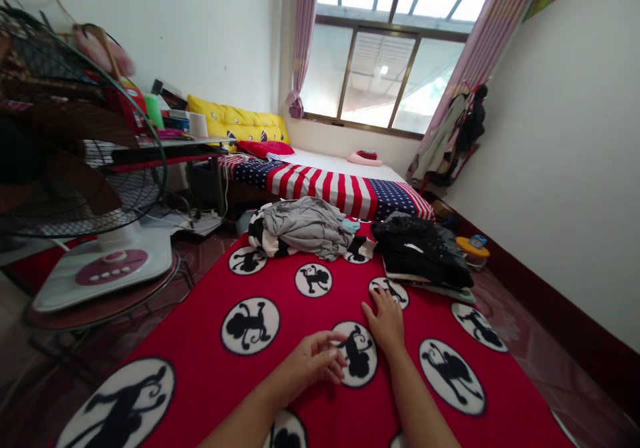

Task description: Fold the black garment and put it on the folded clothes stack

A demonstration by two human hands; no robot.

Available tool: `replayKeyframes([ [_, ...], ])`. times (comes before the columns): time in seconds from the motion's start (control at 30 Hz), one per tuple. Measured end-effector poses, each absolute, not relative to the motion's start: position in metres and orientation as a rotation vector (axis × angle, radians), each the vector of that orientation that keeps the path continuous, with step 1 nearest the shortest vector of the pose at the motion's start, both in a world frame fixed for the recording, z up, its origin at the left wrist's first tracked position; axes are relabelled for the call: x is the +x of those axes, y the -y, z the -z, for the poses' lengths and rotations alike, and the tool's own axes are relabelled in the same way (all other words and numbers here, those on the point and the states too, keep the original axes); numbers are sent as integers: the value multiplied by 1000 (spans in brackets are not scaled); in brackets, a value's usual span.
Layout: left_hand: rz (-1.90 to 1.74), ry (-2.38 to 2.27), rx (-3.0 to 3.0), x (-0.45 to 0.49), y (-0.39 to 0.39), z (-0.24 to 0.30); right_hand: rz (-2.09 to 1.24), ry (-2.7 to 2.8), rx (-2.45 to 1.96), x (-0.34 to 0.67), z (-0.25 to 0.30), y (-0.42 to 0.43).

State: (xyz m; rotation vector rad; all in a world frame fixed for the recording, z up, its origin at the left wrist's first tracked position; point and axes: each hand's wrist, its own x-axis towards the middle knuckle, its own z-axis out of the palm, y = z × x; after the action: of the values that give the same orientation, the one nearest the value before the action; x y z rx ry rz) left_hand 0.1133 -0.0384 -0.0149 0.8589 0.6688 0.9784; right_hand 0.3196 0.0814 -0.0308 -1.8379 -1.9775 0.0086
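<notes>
A red blanket (193, 341) with white circles and black monkey figures covers the surface in front of me. Over its middle is my left hand (317, 360), fingers loosely curled but apart, holding nothing. My right hand (385, 316) reaches farther forward with its fingers spread, at or just above the cloth; contact is hard to tell. Beyond my right hand lies a stack of dark folded clothes (423, 251), black on top. To its left, a rumpled grey garment (307, 225) rests in a heap with black-and-white cloth under it.
A fan (117, 261) stands on a round stool at the left, near a cluttered desk (175, 145). Behind the blanket is a bed with a striped, starred cover (320, 188). Clothes (455, 131) hang by the right wall, above an orange stool (473, 248).
</notes>
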Motion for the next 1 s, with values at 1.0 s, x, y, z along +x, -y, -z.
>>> replayKeyframes([
  [1.0,-961,-1801,2410,29,-97,-106,-617,1284,-1394,333,29,-90],
])
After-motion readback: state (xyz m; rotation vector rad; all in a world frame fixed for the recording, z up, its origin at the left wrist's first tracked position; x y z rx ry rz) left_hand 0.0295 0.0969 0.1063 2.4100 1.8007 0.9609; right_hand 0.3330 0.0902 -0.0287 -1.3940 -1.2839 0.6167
